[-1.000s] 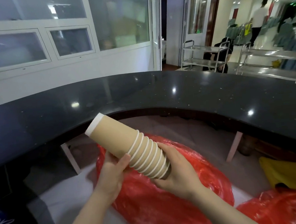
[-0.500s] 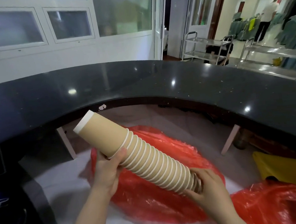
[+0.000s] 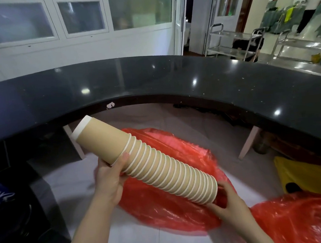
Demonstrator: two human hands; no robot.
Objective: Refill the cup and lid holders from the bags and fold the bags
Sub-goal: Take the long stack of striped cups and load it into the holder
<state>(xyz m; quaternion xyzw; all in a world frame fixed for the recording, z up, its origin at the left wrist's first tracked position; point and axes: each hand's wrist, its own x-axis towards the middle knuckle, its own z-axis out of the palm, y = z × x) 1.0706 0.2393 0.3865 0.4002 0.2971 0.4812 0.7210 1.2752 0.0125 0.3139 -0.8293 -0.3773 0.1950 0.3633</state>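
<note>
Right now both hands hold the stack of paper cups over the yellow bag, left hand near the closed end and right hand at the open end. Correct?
Not quite. In the head view the stack of paper cups is over a red bag, not the yellow one, which lies off to the right. The rest holds: the left hand grips near the closed end and the right hand holds the open end.

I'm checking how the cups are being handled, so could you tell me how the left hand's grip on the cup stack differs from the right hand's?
The left hand wraps the cup stack near its upper, closed end, thumb over the rims. The right hand cups the lower, open end, over the red bag. Both hold the same tilted stack.
</note>
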